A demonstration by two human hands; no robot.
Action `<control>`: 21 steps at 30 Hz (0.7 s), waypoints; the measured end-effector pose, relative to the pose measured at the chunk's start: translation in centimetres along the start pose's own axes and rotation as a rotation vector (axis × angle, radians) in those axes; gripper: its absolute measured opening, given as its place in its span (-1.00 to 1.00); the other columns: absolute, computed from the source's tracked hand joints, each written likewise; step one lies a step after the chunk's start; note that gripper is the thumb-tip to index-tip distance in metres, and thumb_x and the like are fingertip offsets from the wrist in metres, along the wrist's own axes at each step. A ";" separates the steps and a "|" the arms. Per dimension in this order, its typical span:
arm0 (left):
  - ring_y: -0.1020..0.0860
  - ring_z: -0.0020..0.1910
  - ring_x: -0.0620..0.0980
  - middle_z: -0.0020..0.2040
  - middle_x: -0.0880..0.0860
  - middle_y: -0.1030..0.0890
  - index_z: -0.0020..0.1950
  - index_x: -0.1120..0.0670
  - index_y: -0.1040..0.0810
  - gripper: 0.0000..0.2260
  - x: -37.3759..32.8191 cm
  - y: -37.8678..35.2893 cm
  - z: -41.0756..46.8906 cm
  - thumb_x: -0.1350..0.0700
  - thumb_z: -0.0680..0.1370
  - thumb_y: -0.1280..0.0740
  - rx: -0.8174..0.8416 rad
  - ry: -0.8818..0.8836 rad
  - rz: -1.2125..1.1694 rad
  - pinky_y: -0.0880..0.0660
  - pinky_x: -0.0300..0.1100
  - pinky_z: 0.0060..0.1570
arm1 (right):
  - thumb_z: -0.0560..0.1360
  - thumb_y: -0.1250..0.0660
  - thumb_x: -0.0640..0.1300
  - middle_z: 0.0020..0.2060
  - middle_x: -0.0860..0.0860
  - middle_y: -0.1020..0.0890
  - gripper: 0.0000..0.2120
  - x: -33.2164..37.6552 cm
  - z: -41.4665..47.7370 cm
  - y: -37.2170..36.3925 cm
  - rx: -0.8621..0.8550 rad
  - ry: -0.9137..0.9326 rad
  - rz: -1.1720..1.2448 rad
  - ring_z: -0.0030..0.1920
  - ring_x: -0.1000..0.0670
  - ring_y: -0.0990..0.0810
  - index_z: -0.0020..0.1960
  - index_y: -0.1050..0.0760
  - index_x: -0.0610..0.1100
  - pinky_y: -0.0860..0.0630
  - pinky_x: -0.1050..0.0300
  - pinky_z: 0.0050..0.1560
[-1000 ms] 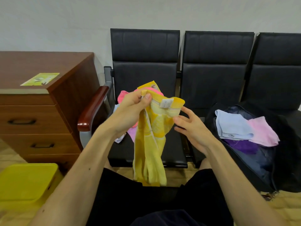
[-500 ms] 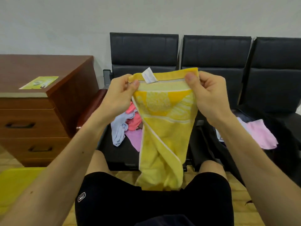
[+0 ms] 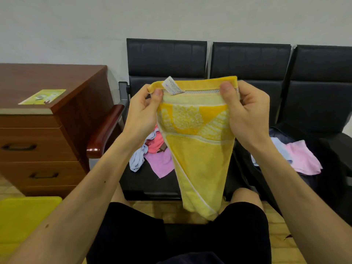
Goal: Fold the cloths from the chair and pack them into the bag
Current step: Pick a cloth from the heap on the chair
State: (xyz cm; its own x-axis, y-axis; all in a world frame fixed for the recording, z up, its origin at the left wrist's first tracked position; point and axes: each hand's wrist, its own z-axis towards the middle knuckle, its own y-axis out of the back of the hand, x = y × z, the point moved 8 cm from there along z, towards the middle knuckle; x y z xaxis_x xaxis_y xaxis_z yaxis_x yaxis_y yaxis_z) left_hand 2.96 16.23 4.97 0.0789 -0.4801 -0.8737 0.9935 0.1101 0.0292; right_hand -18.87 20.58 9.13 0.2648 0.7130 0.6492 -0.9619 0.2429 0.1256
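Yellow cloth (image 3: 198,159): hangs before chair's (image 3: 152,180) front edge, top corners pinched by left hand (image 3: 142,115) and right hand (image 3: 247,115).

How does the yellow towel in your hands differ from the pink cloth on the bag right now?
The yellow towel hangs in the air, pinched at its top corners by the left hand and right hand; the pink cloth lies untouched on the bag. The yellow towel is patterned and carries a white label; the pink cloth looks plain. Both are soft cloths.
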 end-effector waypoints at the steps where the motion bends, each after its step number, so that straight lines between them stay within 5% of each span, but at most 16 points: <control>1: -0.66 -0.07 -0.15 -0.10 -0.14 -0.69 0.08 0.03 -0.55 -0.84 -0.3 0.0 0.2 0.12 0.70 -0.17 -0.026 0.001 -0.010 -0.63 -0.16 -0.03 | 0.62 -0.28 -0.18 -0.49 0.14 -0.38 -0.62 0.7 0.1 -0.4 0.014 0.030 -0.031 -0.44 0.17 -0.32 -0.37 -0.38 -0.12 -0.24 0.31 -0.40; 3: -0.64 -0.15 -0.27 -0.18 -0.24 -0.67 0.05 0.01 -0.54 -0.84 -0.8 -0.1 0.6 0.12 0.70 -0.17 -0.081 -0.005 -0.009 -0.59 -0.31 -0.14 | 0.63 -0.27 -0.17 -0.48 0.16 -0.39 -0.65 1.1 0.3 -1.1 0.040 0.041 -0.069 -0.43 0.18 -0.35 -0.34 -0.40 -0.08 -0.27 0.33 -0.39; 6: -0.59 -0.24 -0.34 -0.21 -0.17 -0.62 0.00 -0.03 -0.51 -0.85 -1.4 -0.2 0.6 0.12 0.70 -0.17 -0.125 -0.050 0.017 -0.56 -0.36 -0.21 | 0.66 -0.23 -0.10 -0.40 -0.04 -0.48 -0.62 -1.0 0.7 -0.4 -0.012 -0.123 0.076 -0.37 0.06 -0.46 -0.20 -0.47 -0.37 -0.42 0.12 -0.37; 9: -0.55 -0.25 -0.18 -0.18 -0.12 -0.55 -0.03 -0.01 -0.48 -0.85 -2.2 -1.1 0.4 0.12 0.69 -0.18 -0.098 -0.137 0.040 -0.51 -0.28 -0.25 | 0.63 -0.22 0.04 -0.23 -0.09 -0.66 -0.65 -4.3 -0.6 -0.2 -0.073 -0.417 0.321 -0.21 -0.03 -0.65 -0.08 -0.58 -0.23 -0.61 0.03 -0.18; 12: -0.53 -0.22 -0.05 -0.19 -0.07 -0.55 -0.05 0.03 -0.47 -0.85 -2.6 -1.9 0.5 0.13 0.70 -0.18 -0.079 -0.173 0.027 -0.50 -0.22 -0.27 | 0.44 -0.39 0.16 -0.09 0.00 -0.74 -0.64 -6.9 -4.0 -2.3 0.129 -0.538 0.380 -0.05 -0.02 -0.72 0.03 -0.62 -0.10 -0.66 0.06 -0.05; 14: -0.55 -0.23 -0.07 -0.19 -0.03 -0.56 -0.06 0.02 -0.47 -0.84 -2.7 -2.1 0.6 0.13 0.70 -0.18 -0.074 -0.171 0.028 -0.53 -0.21 -0.26 | 0.37 -0.56 0.00 0.03 -0.03 -0.73 -0.58 -9.4 -7.5 -4.5 0.352 -0.637 0.328 0.06 -0.03 -0.70 0.14 -0.61 -0.15 -0.64 0.00 0.10; 17: -0.57 -0.26 -0.10 -0.20 -0.01 -0.57 -0.04 0.03 -0.48 -0.85 -2.6 -1.7 0.9 0.09 0.69 -0.18 -0.093 -0.142 0.031 -0.55 -0.18 -0.25 | 0.47 -0.47 -0.23 0.11 0.01 -0.70 -0.69 -12.4 -12.4 -7.5 0.564 -0.745 0.286 0.14 0.03 -0.66 0.21 -0.59 -0.17 -0.58 0.12 0.16; 21: -0.58 -0.30 -0.21 -0.22 -0.01 -0.58 -0.01 0.05 -0.49 -0.86 -2.4 -0.5 1.2 0.08 0.69 -0.18 -0.132 -0.105 0.031 -0.56 -0.26 -0.27 | 0.60 -0.31 -0.19 0.09 0.01 -0.71 -0.80 -13.5 -15.3 -9.4 0.606 -0.783 0.226 0.15 0.06 -0.65 0.16 -0.64 -0.21 -0.54 0.21 0.17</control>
State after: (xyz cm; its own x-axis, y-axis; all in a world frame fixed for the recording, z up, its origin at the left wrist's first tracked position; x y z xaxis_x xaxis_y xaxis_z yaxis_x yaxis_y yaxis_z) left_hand 2.34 16.33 7.63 0.1239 -0.5620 -0.8178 0.9715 0.2364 -0.0153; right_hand -12.36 18.73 -12.26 0.1624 0.0170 0.9866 -0.9139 -0.3743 0.1569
